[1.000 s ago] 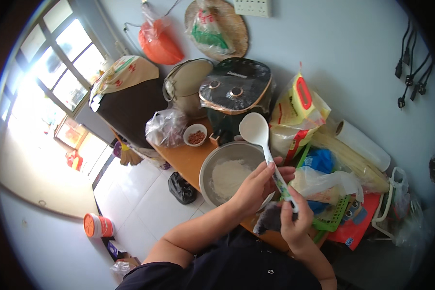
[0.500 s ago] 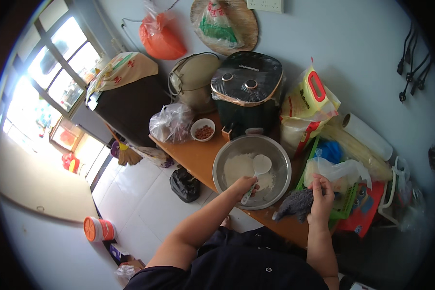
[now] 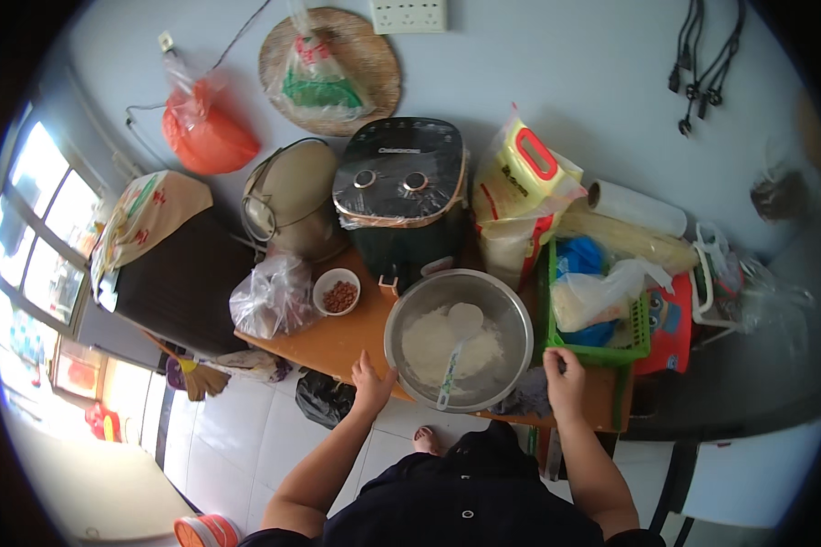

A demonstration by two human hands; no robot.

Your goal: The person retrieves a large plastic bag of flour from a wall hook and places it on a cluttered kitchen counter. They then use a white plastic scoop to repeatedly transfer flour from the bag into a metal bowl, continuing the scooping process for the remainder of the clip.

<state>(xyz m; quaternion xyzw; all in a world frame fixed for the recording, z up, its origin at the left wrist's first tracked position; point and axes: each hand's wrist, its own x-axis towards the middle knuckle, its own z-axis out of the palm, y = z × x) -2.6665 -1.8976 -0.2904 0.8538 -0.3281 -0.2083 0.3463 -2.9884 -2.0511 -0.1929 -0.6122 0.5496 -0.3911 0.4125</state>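
From where I stand, the metal basin [image 3: 518,342] sits at the near edge of the orange-brown table [image 3: 328,348], with a white spoon [image 3: 454,354] lying in it across pale powder [image 3: 422,354]. The left hand [image 3: 371,387] is spread and unloaded, just beside the basin's left rim. The right hand [image 3: 566,381] is curled, right of the basin; whether it pinches anything I cannot tell. The spoon should prove light, stiff and smooth; grip its patterned handle, which points near. The basin (round, thin-walled, probably slick if dusted) should be rigid and moderately light; hold it by opposite rims. The powder looks soft, loose and matt; the grey cloth [image 3: 527,397] beside the right hand, limp and fuzzy.
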